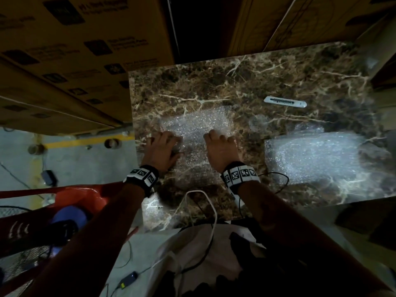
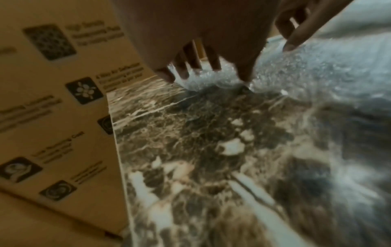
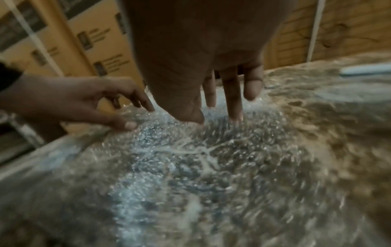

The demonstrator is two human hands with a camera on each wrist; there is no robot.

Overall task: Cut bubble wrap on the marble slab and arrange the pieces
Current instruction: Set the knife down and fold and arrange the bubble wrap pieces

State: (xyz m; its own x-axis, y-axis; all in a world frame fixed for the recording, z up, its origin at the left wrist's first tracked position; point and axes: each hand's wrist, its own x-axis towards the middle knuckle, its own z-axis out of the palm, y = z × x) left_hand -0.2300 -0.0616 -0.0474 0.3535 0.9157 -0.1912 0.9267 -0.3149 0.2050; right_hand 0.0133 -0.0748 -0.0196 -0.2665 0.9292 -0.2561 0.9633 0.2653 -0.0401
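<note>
Fig.: both hands flat on a sheet, head view w/ wrist views as insets.

Left hand (image 1: 159,150): fingers spread, only loosely bent, tips pressing down on the left edge of the bubble wrap piece (image 1: 196,133); nothing gripped. In the left wrist view its fingertips (image 2: 184,73) touch the wrap's rim where it meets bare stone.

Right hand (image 1: 221,150): fingers straight and apart, tips down on the same piece, right of centre; nothing gripped. Right wrist view shows fingertips (image 3: 234,115) on the wrap, w/ the left hand (image 3: 80,103) just beside, thumb and forefinger at the sheet's edge.

Bubble wrap piece: lies flat on the left half of the marble slab (image 1: 246,78), approx. rectangular; long axis runs near-to-far from the person, far edge beyond the fingertips, near edge by the wrists. Hands sit side by side on it, apart.

Second bubble wrap sheet (image 1: 315,155): flat on the slab's right half, near the front edge, well apart from the first; long axis left-right.

Utility knife (image 1: 285,102): white, lying on the slab beyond the second sheet; long axis left-right, slightly tilted. Which end holds the blade cannot be told.

Surrounds: cardboard boxes (image 1: 70,56) w/ printed icons stand left of and behind the slab; cables (image 1: 205,202) cross its front edge.
</note>
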